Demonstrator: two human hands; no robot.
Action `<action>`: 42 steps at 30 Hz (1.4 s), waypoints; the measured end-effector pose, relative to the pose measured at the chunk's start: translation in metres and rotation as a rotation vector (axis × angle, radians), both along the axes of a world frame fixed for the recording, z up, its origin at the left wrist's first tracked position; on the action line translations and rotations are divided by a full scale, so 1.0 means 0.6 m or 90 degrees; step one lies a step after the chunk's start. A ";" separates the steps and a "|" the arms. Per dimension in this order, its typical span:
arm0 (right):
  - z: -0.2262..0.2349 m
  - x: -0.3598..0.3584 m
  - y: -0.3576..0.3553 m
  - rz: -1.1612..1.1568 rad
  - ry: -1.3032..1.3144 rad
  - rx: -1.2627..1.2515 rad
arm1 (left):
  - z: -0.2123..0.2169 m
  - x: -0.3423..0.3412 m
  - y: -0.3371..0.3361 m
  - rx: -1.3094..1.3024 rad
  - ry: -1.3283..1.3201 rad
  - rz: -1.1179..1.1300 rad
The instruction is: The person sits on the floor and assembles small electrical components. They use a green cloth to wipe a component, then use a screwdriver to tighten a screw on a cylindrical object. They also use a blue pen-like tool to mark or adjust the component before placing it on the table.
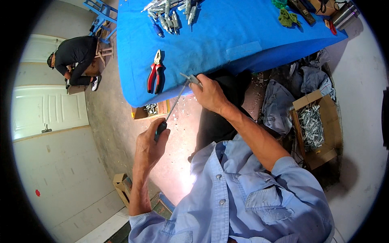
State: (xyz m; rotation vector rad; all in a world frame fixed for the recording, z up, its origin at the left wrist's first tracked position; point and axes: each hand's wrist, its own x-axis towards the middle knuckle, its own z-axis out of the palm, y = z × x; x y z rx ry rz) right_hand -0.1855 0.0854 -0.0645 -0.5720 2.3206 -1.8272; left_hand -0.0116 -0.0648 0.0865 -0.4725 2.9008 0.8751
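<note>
My left hand (150,143) grips the dark handle of a long screwdriver (173,106), whose shaft slants up to the right. Its tip meets a small grey metal part (190,77) that my right hand (208,94) pinches at the near edge of the blue-covered table (227,40). Red-handled pliers (155,73) lie on the cloth just left of the part. Further back on the table sits a pile of several grey metal parts (172,14).
A cardboard box of metal parts (314,125) stands on the floor at my right, beside crumpled grey cloth (279,105). Another small box (150,109) sits under the table edge. A person in black (77,60) crouches far left near a white door (48,109). A green rag (287,18) and a steel flask (344,15) lie at the table's far end.
</note>
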 end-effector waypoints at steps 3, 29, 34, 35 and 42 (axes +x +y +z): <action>0.010 -0.001 0.004 0.013 -0.033 -0.012 | -0.004 0.002 0.002 0.016 -0.008 0.009; 0.022 -0.007 0.016 0.093 0.021 0.151 | -0.045 -0.021 -0.038 0.176 -0.141 -0.014; 0.028 -0.009 0.018 0.098 0.029 0.162 | -0.049 -0.022 -0.044 0.074 -0.121 -0.054; 0.026 -0.009 0.017 0.099 0.034 0.158 | -0.047 -0.021 -0.038 0.047 -0.108 -0.057; 0.025 -0.009 0.016 0.098 0.031 0.147 | -0.057 -0.022 -0.044 -0.026 -0.037 -0.100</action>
